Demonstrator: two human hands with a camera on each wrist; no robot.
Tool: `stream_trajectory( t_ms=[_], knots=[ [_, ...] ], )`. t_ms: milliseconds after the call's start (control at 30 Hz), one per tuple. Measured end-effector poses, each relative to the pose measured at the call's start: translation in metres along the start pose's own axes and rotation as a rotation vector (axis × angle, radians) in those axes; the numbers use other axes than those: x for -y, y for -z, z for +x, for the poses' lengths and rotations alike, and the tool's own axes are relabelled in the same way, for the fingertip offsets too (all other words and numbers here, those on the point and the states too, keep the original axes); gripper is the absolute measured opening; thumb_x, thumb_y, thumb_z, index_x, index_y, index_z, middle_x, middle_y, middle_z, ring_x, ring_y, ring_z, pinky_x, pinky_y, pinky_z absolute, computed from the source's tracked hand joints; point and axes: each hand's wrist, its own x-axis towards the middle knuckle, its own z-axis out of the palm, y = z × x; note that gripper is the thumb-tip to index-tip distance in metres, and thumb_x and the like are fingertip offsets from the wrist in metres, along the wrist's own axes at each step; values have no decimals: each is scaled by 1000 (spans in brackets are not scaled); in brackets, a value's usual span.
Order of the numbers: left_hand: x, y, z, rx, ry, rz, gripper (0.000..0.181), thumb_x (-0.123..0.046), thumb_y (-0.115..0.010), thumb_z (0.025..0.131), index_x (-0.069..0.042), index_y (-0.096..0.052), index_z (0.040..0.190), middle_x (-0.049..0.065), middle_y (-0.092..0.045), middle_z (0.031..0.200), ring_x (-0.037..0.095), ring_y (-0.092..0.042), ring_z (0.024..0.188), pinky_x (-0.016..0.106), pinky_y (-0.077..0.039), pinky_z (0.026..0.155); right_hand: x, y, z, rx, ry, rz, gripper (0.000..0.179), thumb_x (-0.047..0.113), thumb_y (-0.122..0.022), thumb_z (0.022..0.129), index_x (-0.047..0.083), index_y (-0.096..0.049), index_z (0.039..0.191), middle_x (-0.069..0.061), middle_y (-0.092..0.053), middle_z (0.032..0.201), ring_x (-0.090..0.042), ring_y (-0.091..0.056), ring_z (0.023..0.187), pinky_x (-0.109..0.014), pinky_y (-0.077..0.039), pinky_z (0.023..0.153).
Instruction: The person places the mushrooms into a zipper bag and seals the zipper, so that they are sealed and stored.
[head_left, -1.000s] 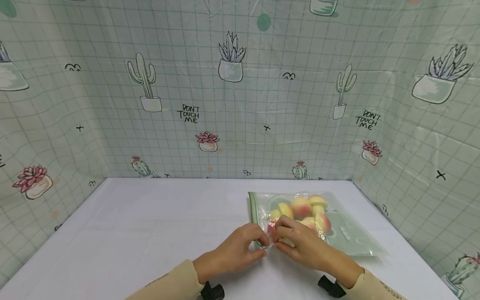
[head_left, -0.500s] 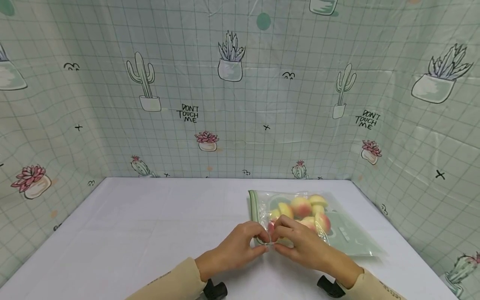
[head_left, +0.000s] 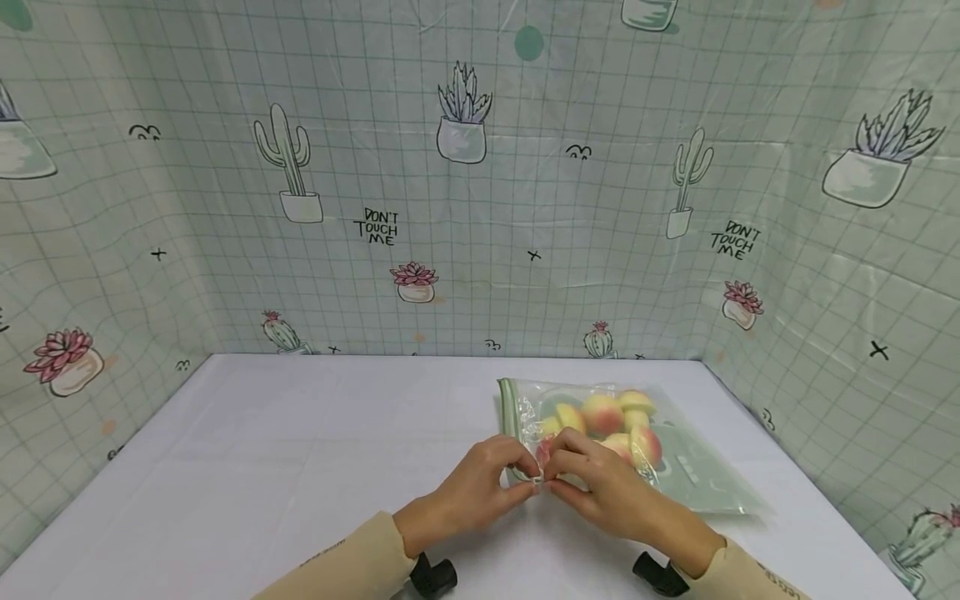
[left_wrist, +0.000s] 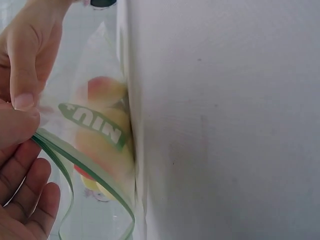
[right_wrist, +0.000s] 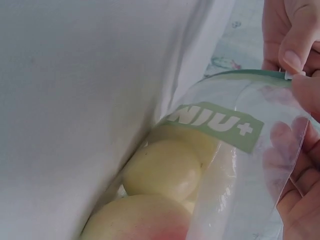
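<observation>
A clear zip-lock bag (head_left: 690,454) with a green zip strip (head_left: 510,412) lies on the white table, its strip towards the left. Inside are several peaches (head_left: 602,414) and pale yellow pieces, one shaped like a mushroom (head_left: 636,404). At the bag's near left corner, my left hand (head_left: 480,487) pinches the end of the strip between thumb and index finger. My right hand (head_left: 607,492) pinches the same corner just beside it, fingertips almost meeting. In the right wrist view a small white slider (right_wrist: 295,75) shows at the fingertips. The strip's two green edges bow apart in the left wrist view.
The white table (head_left: 285,467) spreads out to the left of the bag. A patterned grid curtain (head_left: 480,208) with cactus drawings encloses the back and both sides. Dark wrist-worn devices (head_left: 433,577) show below the hands.
My left hand has shifted slightly up and right, its fingertips closer to the right hand's. The pinched corner has risen a little. The right hand has barely moved.
</observation>
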Motion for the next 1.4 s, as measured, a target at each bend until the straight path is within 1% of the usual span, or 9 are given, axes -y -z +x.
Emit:
stream_trajectory(
  t_ms=[133,300,367,567,800,900,1033,1233,1400],
  knots=[
    [0,-2,0,-7,0,-2,15,-5,-76,81,-11,-63,86,-4,-64,87,4,-57,84,25,-52,76,0,0,-2,-8,-13,6,20,5,-73,81,20,-62,87,8,-50,96,-5,-52,85,-12,-43,74],
    [-3,-4,2,-8,24,14,13,-7,-75,82,-13,-65,86,-5,-65,86,2,-56,84,24,-51,77,0,0,-4,-22,-17,4,13,10,-70,86,20,-61,88,9,-52,98,-9,-57,93,-13,-44,80],
    [-4,-4,2,-8,28,26,12,-8,-75,82,-14,-65,85,-6,-65,86,1,-56,84,25,-51,77,0,0,-5,-25,-16,7,13,10,-70,86,19,-60,88,9,-52,98,-9,-58,94,-13,-45,81],
    [-3,-4,3,-21,-22,73,14,-6,-77,80,-12,-65,84,-6,-66,85,4,-57,85,21,-49,77,0,0,-5,-26,-18,22,20,5,-72,81,19,-58,87,8,-51,98,-3,-59,86,-12,-46,78],
    [-3,-2,7,-12,-73,145,15,-6,-77,79,-12,-64,85,-4,-66,85,5,-57,84,16,-45,77,1,1,-4,-32,-25,12,21,4,-72,81,18,-57,86,8,-51,97,-3,-56,84,-13,-46,75],
    [-2,0,8,-4,-77,156,14,-6,-77,79,-12,-66,86,-4,-66,85,6,-57,85,16,-45,78,1,2,-3,-37,-27,25,21,4,-72,81,18,-57,86,8,-50,96,-3,-55,84,-15,-47,74],
    [1,3,10,7,-29,134,12,-6,-77,80,-12,-67,86,-4,-66,85,7,-57,85,19,-47,78,1,4,-1,-55,-44,65,23,0,-71,81,17,-57,86,7,-50,95,-5,-56,84,-17,-49,74],
    [7,5,11,23,77,26,10,-6,-76,81,-10,-68,86,-2,-65,86,7,-58,84,29,-52,76,1,7,1,-84,-115,137,25,-2,-71,82,18,-57,85,7,-53,91,-7,-55,83,-20,-51,72],
    [7,4,14,10,118,-1,9,-7,-76,81,-11,-69,86,-3,-65,85,8,-58,84,30,-52,76,6,10,4,-108,-181,165,24,-4,-71,80,15,-59,85,4,-55,89,-11,-54,77,-23,-50,67]
  ],
)
